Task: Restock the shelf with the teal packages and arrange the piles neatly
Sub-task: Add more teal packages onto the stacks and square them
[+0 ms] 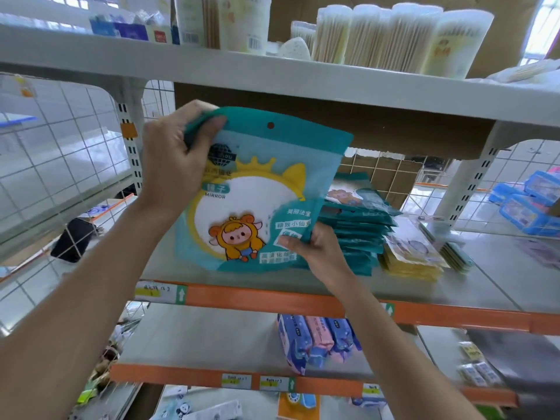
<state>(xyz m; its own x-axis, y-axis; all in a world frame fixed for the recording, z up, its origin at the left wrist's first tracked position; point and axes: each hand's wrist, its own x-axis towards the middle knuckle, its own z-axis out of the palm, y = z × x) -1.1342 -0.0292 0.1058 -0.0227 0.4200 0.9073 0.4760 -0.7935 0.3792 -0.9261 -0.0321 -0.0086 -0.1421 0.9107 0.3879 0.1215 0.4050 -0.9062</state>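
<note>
The grey shelf (491, 280) has an orange front edge. On it at 3 o'clock lies a teal pile (360, 234), with a yellow pile (409, 266) just beside it at 4 o'clock. Swab packs (394, 37) stand on the board at 12 o'clock; blue and pink packs (315, 338) lie at 6 o'clock.

Held teal package (257, 189) hides left part of teal pile (357, 225). Shelf-edge labels (157, 292) unreadable. Lower-right goods (475, 374) blurred. Top-shelf packs (212, 22) cut by upper edge.

Package (254, 189) before the pile (357, 234) on the shelf (485, 283), another stack (415, 259) right of it.
</note>
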